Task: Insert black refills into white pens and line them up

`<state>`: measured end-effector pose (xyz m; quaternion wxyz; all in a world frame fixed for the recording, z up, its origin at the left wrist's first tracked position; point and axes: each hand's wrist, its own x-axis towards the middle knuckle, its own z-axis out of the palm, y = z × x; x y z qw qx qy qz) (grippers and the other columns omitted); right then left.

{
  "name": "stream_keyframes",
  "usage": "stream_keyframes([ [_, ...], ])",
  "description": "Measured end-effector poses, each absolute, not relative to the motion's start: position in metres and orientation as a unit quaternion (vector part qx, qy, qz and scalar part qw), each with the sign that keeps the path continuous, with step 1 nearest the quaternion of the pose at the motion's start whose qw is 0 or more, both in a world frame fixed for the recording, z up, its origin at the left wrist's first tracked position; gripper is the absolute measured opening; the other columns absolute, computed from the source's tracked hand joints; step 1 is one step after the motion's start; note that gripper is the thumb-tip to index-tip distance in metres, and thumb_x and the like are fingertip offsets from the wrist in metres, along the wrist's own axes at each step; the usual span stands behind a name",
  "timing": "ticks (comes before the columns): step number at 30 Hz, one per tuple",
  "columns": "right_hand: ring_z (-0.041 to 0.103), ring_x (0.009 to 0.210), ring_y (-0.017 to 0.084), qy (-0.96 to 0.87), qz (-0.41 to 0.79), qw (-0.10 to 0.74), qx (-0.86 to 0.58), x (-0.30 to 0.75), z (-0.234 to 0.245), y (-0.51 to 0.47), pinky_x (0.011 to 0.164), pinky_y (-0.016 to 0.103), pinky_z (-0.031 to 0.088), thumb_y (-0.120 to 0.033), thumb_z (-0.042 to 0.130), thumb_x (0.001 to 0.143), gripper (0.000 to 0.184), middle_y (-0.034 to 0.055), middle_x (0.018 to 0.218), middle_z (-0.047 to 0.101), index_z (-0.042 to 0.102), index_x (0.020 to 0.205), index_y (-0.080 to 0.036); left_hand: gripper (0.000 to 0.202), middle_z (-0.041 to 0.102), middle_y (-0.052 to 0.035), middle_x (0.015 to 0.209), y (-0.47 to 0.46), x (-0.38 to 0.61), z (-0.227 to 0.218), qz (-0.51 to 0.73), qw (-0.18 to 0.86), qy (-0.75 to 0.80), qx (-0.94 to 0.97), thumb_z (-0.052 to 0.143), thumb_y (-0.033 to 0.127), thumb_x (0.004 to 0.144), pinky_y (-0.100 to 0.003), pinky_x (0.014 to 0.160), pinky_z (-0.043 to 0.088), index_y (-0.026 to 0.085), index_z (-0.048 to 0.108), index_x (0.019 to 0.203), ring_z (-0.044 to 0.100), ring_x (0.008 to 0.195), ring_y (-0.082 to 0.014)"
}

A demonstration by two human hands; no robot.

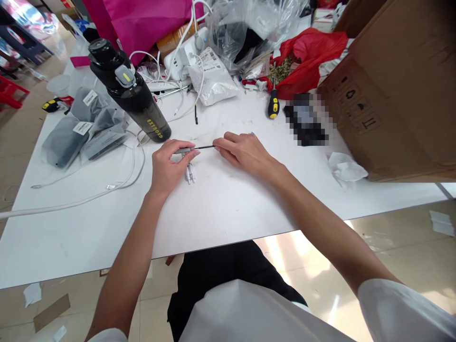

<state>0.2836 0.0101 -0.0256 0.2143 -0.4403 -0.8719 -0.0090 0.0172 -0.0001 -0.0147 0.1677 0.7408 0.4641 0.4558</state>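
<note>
Between my hands runs a slim stick-like thing with a grey barrel and a thin dark shaft; its exact kind I cannot make out. My left hand pinches the barrel between thumb and fingers. At the shaft's other end, the fingertips of my right hand are closed on it. Small white pieces show just below my left fingers, partly covered by them. Behind my left hand leans, in this view, a dark bottle with yellow lettering. A short black stick lies farther back.
Bagged dark items and white cables occupy the left side. A yellow-black screwdriver, a red bag and a white parcel lie at the back. A large cardboard box stands right, with crumpled tissue beside it.
</note>
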Motion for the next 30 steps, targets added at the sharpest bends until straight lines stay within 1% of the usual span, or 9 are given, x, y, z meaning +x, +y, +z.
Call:
stream_keyframes([
  [5, 0.052, 0.067, 0.018, -0.877, 0.026, 0.225, -0.423, 0.280, -0.027, 0.009, 0.066, 0.037, 0.025, -0.038, 0.036, 0.121, 0.037, 0.0065, 0.099, 0.070, 0.071, 0.126, -0.026, 0.009, 0.084, -0.0029, 0.102, -0.001, 0.019, -0.014, 0.456, 0.164, 0.452, 0.749, 0.090, 0.030, 0.096, -0.042, 0.094, 0.064, 0.027, 0.085, 0.101, 0.077, 0.096, -0.0229],
  [7, 0.054, 0.068, 0.019, -0.878, 0.033, 0.228, -0.421, 0.280, -0.028, 0.008, 0.066, 0.036, 0.026, -0.039, 0.035, 0.121, 0.037, 0.0068, 0.100, 0.070, 0.070, 0.126, -0.026, 0.008, 0.084, -0.0031, 0.102, -0.001, 0.018, -0.014, 0.453, 0.161, 0.456, 0.749, 0.090, 0.031, 0.096, -0.043, 0.096, 0.065, 0.027, 0.085, 0.101, 0.077, 0.097, -0.0233],
  [11, 0.055, 0.070, 0.019, -0.878, 0.035, 0.229, -0.419, 0.279, -0.029, 0.008, 0.066, 0.036, 0.026, -0.038, 0.034, 0.121, 0.038, 0.0075, 0.102, 0.071, 0.069, 0.127, -0.025, 0.008, 0.084, -0.0033, 0.102, -0.001, 0.018, -0.014, 0.448, 0.161, 0.462, 0.748, 0.090, 0.031, 0.096, -0.043, 0.096, 0.065, 0.027, 0.085, 0.101, 0.077, 0.097, -0.0234],
  [18, 0.053, 0.070, 0.018, -0.881, 0.031, 0.225, -0.416, 0.279, -0.028, 0.008, 0.065, 0.034, 0.023, -0.037, 0.037, 0.122, 0.037, 0.0070, 0.101, 0.071, 0.071, 0.128, -0.023, 0.011, 0.084, -0.0020, 0.096, 0.000, 0.018, -0.017, 0.456, 0.162, 0.442, 0.755, 0.094, 0.028, 0.092, -0.040, 0.092, 0.062, 0.027, 0.088, 0.101, 0.076, 0.092, -0.0222],
  [21, 0.052, 0.069, 0.018, -0.885, 0.027, 0.223, -0.408, 0.277, -0.029, 0.006, 0.065, 0.034, 0.023, -0.037, 0.036, 0.122, 0.039, 0.0068, 0.099, 0.070, 0.071, 0.129, -0.023, 0.012, 0.085, -0.0017, 0.095, 0.000, 0.020, -0.020, 0.452, 0.160, 0.442, 0.758, 0.096, 0.029, 0.090, -0.041, 0.092, 0.060, 0.028, 0.089, 0.100, 0.076, 0.091, -0.0233],
  [25, 0.052, 0.070, 0.019, -0.893, 0.037, 0.214, -0.395, 0.275, -0.030, 0.004, 0.066, 0.035, 0.025, -0.038, 0.036, 0.123, 0.040, 0.0070, 0.100, 0.070, 0.072, 0.130, -0.022, 0.013, 0.088, -0.0021, 0.096, -0.001, 0.023, -0.024, 0.435, 0.157, 0.447, 0.766, 0.097, 0.036, 0.090, -0.045, 0.094, 0.057, 0.029, 0.089, 0.098, 0.076, 0.088, -0.0247],
  [30, 0.051, 0.070, 0.019, -0.897, 0.055, 0.206, -0.387, 0.274, -0.030, 0.003, 0.066, 0.035, 0.026, -0.039, 0.036, 0.123, 0.041, 0.0072, 0.100, 0.070, 0.072, 0.131, -0.022, 0.021, 0.087, -0.0023, 0.097, -0.002, 0.023, -0.025, 0.431, 0.175, 0.447, 0.764, 0.097, 0.044, 0.089, -0.044, 0.097, 0.055, 0.029, 0.088, 0.100, 0.076, 0.089, -0.0250],
])
